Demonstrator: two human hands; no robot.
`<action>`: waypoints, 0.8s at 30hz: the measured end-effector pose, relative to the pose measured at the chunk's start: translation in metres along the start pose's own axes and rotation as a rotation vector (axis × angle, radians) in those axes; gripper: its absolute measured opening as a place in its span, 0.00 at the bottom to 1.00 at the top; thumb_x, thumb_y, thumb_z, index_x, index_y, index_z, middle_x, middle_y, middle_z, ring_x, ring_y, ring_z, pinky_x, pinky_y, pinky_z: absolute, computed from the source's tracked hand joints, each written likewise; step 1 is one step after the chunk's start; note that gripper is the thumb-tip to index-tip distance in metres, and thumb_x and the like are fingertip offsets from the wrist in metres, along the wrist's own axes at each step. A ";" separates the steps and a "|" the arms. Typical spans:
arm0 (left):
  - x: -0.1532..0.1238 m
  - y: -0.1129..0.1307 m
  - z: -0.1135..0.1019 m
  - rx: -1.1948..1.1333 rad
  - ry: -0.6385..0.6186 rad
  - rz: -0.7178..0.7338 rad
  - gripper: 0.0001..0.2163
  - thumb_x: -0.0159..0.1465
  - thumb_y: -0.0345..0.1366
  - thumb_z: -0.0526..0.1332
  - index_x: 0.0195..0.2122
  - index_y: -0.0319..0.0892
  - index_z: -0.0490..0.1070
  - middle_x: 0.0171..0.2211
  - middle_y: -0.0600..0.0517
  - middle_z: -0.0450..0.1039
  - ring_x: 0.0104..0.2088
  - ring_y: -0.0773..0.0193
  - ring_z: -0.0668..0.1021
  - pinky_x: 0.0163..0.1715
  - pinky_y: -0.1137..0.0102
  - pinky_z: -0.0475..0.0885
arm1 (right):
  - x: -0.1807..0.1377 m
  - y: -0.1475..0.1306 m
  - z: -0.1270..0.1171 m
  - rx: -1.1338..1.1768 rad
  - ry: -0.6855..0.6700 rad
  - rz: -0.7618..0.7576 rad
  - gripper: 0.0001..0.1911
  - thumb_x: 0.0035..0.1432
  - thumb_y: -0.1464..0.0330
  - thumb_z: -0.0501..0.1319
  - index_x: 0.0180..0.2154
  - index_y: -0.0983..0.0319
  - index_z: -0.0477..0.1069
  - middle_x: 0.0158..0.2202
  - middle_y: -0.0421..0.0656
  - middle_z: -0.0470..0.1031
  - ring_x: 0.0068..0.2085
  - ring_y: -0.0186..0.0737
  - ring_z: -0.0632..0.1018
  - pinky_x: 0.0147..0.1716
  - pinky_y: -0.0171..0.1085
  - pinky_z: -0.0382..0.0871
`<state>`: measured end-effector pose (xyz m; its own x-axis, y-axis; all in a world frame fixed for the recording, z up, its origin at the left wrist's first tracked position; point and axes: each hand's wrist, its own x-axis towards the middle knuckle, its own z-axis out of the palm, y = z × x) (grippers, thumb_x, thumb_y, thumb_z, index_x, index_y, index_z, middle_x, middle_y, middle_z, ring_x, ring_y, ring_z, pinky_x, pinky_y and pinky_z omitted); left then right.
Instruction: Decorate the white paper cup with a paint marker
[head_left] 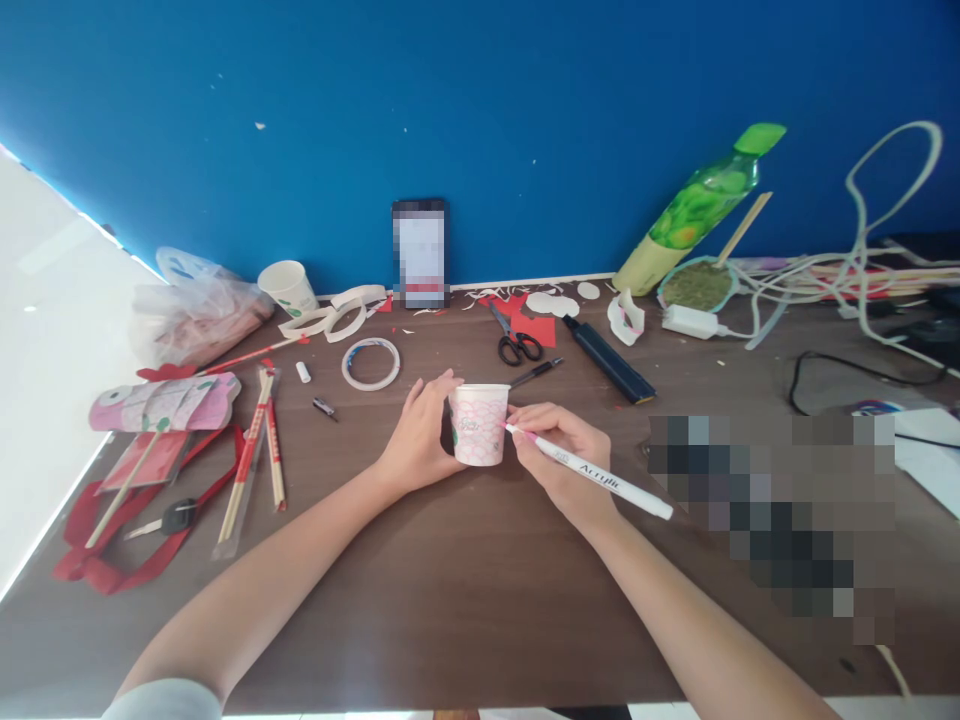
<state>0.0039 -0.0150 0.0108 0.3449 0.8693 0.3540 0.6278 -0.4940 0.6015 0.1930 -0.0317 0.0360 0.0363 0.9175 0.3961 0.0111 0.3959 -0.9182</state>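
A white paper cup with a pink scale pattern stands upright on the brown table. My left hand grips its left side. My right hand holds a white acrylic marker, its pink tip touching the cup's right side. Both forearms reach in from the near edge.
Behind the cup lie black scissors, a tape ring, a black pen, a dark utility knife and red paper scraps. A phone leans on the blue wall. Chopsticks, a pink paper fish, a second cup sit left; a green bottle and cables right.
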 end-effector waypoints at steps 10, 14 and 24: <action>-0.001 -0.002 0.001 0.046 0.009 0.028 0.40 0.51 0.44 0.71 0.60 0.44 0.49 0.58 0.38 0.66 0.65 0.45 0.65 0.64 0.46 0.55 | 0.001 -0.001 0.000 0.019 -0.013 -0.011 0.07 0.51 0.73 0.66 0.24 0.59 0.71 0.25 0.40 0.76 0.32 0.38 0.80 0.46 0.46 0.78; -0.001 -0.001 0.001 0.047 0.009 0.030 0.40 0.51 0.43 0.71 0.59 0.45 0.49 0.58 0.38 0.66 0.64 0.44 0.65 0.64 0.45 0.56 | 0.000 0.000 -0.002 0.022 -0.040 -0.048 0.06 0.52 0.75 0.64 0.25 0.59 0.72 0.26 0.40 0.75 0.32 0.37 0.79 0.48 0.49 0.77; -0.002 0.000 0.002 0.102 0.065 0.129 0.40 0.52 0.44 0.70 0.61 0.44 0.48 0.57 0.36 0.66 0.63 0.42 0.67 0.62 0.44 0.58 | -0.007 -0.001 0.003 -0.030 -0.098 -0.198 0.10 0.49 0.80 0.63 0.29 0.59 0.72 0.27 0.38 0.75 0.30 0.36 0.77 0.51 0.54 0.74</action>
<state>0.0043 -0.0165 0.0089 0.3834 0.7944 0.4711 0.6498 -0.5945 0.4737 0.1895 -0.0381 0.0340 -0.0670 0.8220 0.5656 0.0382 0.5685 -0.8218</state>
